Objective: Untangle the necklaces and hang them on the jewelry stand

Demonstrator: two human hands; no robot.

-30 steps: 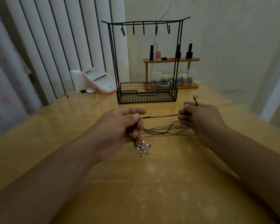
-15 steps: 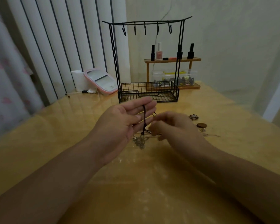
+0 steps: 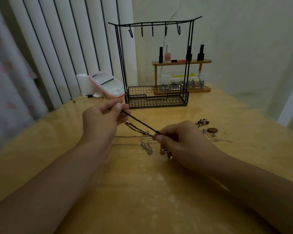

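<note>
Both hands have separated since half a second ago, when they were meeting in front of the basket; the black cord point(image 3: 139, 122) is now being pulled taut between them. Left hand point(image 3: 103, 119) is hovering above the tabletop point(image 3: 41, 149), its thumb and forefinger pinching the upper end of the cord, the remaining fingers point(image 3: 123, 118) curling loosely beneath. Right hand point(image 3: 181, 142) is sitting lower and nearer the tabletop, thumb and forefinger pinching the cord's lower end at a small knot or bead; its other fingers are curling under, and a small silvery piece is showing below them, though what it is cannot be told.

Cord is running diagonally, from the left fingertips down to the right fingertips, clear of the tabletop. Beneath it, a silver chain point(image 3: 146, 146) is lying loose on the tabletop between the two hands, with thin strands trailing leftward. Further pendants point(image 3: 202, 122) and a brown disc point(image 3: 212, 130) are lying to the right, apart from the hands.

Jewelry stand point(image 3: 156, 65) is standing upright beyond the hands, its five hooks bare, its wire basket just behind the left fingertips. Pink mirror point(image 3: 107, 83) is leaning to its left; a wooden shelf point(image 3: 181, 62) with nail polish bottles is standing behind it.
</note>
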